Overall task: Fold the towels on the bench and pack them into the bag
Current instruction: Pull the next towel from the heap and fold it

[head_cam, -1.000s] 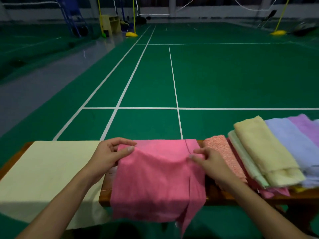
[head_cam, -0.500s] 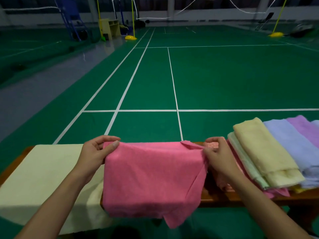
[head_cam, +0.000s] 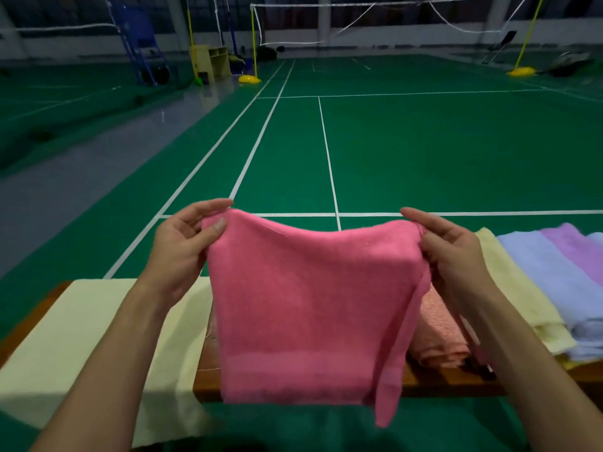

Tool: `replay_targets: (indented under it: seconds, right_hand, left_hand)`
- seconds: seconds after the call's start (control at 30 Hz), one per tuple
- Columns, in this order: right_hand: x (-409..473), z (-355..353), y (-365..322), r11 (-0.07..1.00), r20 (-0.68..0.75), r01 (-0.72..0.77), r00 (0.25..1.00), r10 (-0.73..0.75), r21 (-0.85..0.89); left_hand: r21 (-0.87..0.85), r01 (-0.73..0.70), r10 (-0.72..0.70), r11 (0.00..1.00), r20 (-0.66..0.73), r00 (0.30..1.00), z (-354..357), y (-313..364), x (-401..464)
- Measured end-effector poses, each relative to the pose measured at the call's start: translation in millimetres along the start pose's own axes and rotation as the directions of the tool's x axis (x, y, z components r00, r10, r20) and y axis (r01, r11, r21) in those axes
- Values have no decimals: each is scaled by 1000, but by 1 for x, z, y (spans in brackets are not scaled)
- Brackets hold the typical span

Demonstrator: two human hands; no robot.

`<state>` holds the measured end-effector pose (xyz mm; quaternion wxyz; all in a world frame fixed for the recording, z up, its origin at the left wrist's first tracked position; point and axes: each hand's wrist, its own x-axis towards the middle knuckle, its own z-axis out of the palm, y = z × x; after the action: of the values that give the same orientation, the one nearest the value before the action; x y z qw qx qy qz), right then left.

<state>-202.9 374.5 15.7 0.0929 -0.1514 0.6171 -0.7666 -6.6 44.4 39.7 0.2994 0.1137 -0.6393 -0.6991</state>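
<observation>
Two hands hold a pink towel [head_cam: 310, 308] up in the air above the near edge of the wooden table [head_cam: 293, 384]. The left hand [head_cam: 182, 249] pinches its top left corner between thumb and fingers; the right hand [head_cam: 453, 256] pinches the top right corner the same way. The towel hangs doubled, its top edge sagging a little between the two grips, and a narrow strip of it trails lower at the right side. No writing or label can be read on it.

Behind the towel's right edge a folded salmon-orange towel [head_cam: 437, 334] lies on the table. Just right of it overlapping folded towels lie in a row: a pale yellow towel [head_cam: 518, 295], then a light blue towel [head_cam: 554, 272], then a lilac towel [head_cam: 574, 243]. On the left a cream cloth [head_cam: 81, 337] is spread over the table and hangs off its near edge; whether it is the bag cannot be told.

Beyond the table stretches a green court floor [head_cam: 424, 151] with white lines. At its far end a net [head_cam: 375, 17] hangs between yellow posts [head_cam: 253, 44] on yellow bases, and a pale wooden cabinet [head_cam: 213, 60] stands beside a blue frame [head_cam: 140, 47].
</observation>
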Motion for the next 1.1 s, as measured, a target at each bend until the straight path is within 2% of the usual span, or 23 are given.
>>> replay_targets:
  seconds: [0.2, 0.3, 0.37, 0.5, 0.6, 0.7, 0.77, 0.87, 0.93, 1.03, 1.1]
  right_hand:
    - [-4, -3, -16, 997, 149, -5, 989, -6, 78]
    - [-3, -1, -34, 995, 143, 5, 990, -19, 99]
    - [4, 3, -46, 995, 150, 0, 989, -16, 104]
    - [13, 13, -60, 981, 220, -129, 971, 95, 147]
    - [7, 16, -53, 981, 254, -182, 954, 160, 64]
    - [5, 12, -42, 963, 305, -268, 919, 248, 24]
    - [8, 7, -37, 961, 301, -277, 918, 259, 19]
    - [13, 3, -35, 987, 310, -163, 938, 158, -10]
    - [15, 2, -37, 998, 258, -53, 965, 56, -20]
    - [13, 3, -46, 995, 152, 95, 984, -98, 27]
    - [12, 4, -50, 984, 101, 139, 984, -150, 109]
  left_hand:
    - [43, 0, -6, 999, 138, 990, -13, 27, -3]
    - [59, -21, 7, 998, 233, 972, -11, 38, -4]
    - [44, -60, 49, 997, 218, 975, -8, 43, -3]
    - [-6, -108, 107, 994, 176, 979, -3, 44, 0]
    - [-54, -78, 88, 995, 198, 976, -2, 42, 1]
    - [-30, -49, 55, 998, 235, 970, -4, 35, 4]
    - [-21, -26, 30, 999, 202, 979, -5, 32, 6]
    - [0, 2, -2, 1000, 107, 994, -5, 31, 8]
    - [30, 2, -2, 1000, 15, 1000, -3, 28, 10]
    - [94, -78, 89, 993, -116, 989, -3, 27, 15]
    - [26, -146, 148, 989, -107, 983, -1, 33, 17]
